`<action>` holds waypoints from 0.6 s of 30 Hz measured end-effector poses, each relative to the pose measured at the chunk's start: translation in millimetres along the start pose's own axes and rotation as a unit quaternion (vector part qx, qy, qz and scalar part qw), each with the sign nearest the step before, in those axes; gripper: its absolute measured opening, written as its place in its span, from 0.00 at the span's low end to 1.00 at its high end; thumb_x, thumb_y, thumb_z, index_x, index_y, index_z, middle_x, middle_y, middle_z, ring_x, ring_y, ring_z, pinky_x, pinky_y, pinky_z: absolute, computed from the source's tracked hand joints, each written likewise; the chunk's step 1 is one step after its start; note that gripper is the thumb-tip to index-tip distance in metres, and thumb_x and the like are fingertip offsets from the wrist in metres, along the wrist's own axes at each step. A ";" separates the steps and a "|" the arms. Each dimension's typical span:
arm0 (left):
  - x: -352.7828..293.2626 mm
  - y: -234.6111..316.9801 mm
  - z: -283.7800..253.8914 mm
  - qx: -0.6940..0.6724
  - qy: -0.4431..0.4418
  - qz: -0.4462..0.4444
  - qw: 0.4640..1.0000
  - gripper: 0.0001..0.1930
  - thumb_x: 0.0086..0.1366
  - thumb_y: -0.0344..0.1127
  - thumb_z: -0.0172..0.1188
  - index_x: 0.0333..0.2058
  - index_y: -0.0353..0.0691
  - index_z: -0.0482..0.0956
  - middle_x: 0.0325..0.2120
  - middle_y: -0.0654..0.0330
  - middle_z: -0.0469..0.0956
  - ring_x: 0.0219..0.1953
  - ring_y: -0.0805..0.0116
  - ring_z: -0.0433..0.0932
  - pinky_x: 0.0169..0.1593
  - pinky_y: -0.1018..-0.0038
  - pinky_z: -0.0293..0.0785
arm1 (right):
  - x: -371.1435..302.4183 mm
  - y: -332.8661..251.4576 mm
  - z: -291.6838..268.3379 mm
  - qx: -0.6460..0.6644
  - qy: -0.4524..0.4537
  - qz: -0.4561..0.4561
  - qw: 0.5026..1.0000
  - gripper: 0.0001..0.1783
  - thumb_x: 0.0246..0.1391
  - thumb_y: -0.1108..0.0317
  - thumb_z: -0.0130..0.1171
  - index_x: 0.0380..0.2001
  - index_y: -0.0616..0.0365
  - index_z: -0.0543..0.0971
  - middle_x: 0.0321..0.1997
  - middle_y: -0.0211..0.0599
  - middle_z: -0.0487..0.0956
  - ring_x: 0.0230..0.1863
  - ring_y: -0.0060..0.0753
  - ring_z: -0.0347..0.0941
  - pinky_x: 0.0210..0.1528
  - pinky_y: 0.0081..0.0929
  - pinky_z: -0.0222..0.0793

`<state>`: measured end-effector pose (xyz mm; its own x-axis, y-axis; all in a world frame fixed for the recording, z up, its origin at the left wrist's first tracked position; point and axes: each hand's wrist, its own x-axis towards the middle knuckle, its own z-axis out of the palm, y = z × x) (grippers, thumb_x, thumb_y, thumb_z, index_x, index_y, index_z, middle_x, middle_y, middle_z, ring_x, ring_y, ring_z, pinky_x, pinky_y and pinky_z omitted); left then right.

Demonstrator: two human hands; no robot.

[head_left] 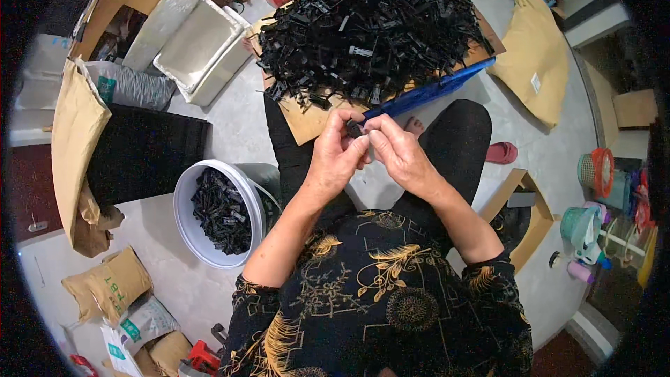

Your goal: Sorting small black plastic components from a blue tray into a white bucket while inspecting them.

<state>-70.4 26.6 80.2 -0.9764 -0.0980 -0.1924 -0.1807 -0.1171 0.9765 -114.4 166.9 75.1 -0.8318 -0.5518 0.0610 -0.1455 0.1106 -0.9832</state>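
Small dark piece (355, 129) is pinched by left hand (336, 157); right hand (405, 155) is bunched beside it, grasp unclear. Piece is best held steady.

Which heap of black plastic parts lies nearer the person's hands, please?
The large heap on the flat brown board; the smaller heap is in a round white bucket.

A white foam box (220, 64) is positioned at 10 o'clock. A tan sack (536, 59) lies at 2 o'clock; a pink slipper (501, 153) at 3.
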 end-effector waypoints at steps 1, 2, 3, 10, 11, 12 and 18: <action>1.3 -3.5 -0.4 0.028 -0.006 0.022 0.999 0.14 0.58 0.25 0.52 0.43 0.37 0.62 0.23 0.64 0.69 0.20 0.80 0.70 0.22 0.84 0.67 | -0.1 -1.4 -0.8 -0.011 -0.018 -0.002 1.000 0.10 0.60 0.65 0.43 0.36 0.61 0.68 0.19 0.28 0.64 0.21 0.17 0.59 0.23 0.19 0.58; 1.8 -5.3 -0.5 0.055 -0.013 0.044 0.997 0.13 0.58 0.25 0.52 0.42 0.37 0.63 0.21 0.65 0.69 0.19 0.80 0.69 0.22 0.83 0.67 | -0.6 0.0 -1.5 -0.010 -0.016 -0.002 1.000 0.10 0.60 0.65 0.43 0.36 0.61 0.68 0.19 0.28 0.64 0.21 0.17 0.59 0.23 0.19 0.58; 1.2 -5.5 -0.5 0.056 -0.014 0.044 0.997 0.13 0.58 0.25 0.52 0.42 0.37 0.63 0.21 0.65 0.69 0.19 0.80 0.69 0.22 0.83 0.67 | -1.1 2.6 -2.0 -0.018 -0.025 -0.003 1.000 0.10 0.60 0.65 0.43 0.36 0.61 0.68 0.19 0.28 0.64 0.21 0.17 0.59 0.23 0.19 0.58; -1.2 0.6 -0.6 0.232 -0.023 0.087 0.969 0.14 0.55 0.24 0.54 0.40 0.36 0.64 0.20 0.57 0.70 0.21 0.72 0.71 0.25 0.76 0.68 | -6.4 10.9 0.0 -0.030 -0.036 -0.002 0.999 0.08 0.60 0.67 0.43 0.34 0.61 0.67 0.17 0.28 0.63 0.21 0.18 0.59 0.23 0.21 0.58; -1.0 -0.9 -1.6 0.281 -0.021 0.106 0.954 0.14 0.54 0.23 0.54 0.40 0.37 0.64 0.21 0.54 0.71 0.22 0.67 0.73 0.26 0.74 0.68 | -6.5 8.7 0.5 -0.031 -0.035 -0.001 0.999 0.08 0.60 0.67 0.43 0.34 0.61 0.67 0.17 0.28 0.63 0.21 0.18 0.59 0.23 0.21 0.58; -0.3 -2.2 -1.2 0.280 -0.022 0.106 0.954 0.14 0.54 0.23 0.54 0.40 0.37 0.64 0.21 0.54 0.71 0.22 0.67 0.73 0.26 0.74 0.68 | -6.2 6.0 1.3 -0.031 -0.029 0.002 0.999 0.08 0.60 0.68 0.43 0.32 0.61 0.67 0.17 0.29 0.63 0.20 0.19 0.59 0.22 0.21 0.58; -1.8 -4.5 -1.4 0.348 0.026 0.211 0.913 0.15 0.51 0.21 0.53 0.39 0.37 0.65 0.27 0.48 0.71 0.27 0.48 0.73 0.29 0.66 0.69 | -2.0 16.2 14.1 -0.047 0.019 -0.019 0.999 0.07 0.56 0.69 0.46 0.31 0.62 0.67 0.19 0.51 0.68 0.23 0.56 0.68 0.22 0.35 0.60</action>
<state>-67.7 26.0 76.0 -0.9728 -0.0378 0.2284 0.1616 0.5957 0.7868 -107.5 158.2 56.6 -0.8441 -0.5256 0.1060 -0.2257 0.1690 -0.9594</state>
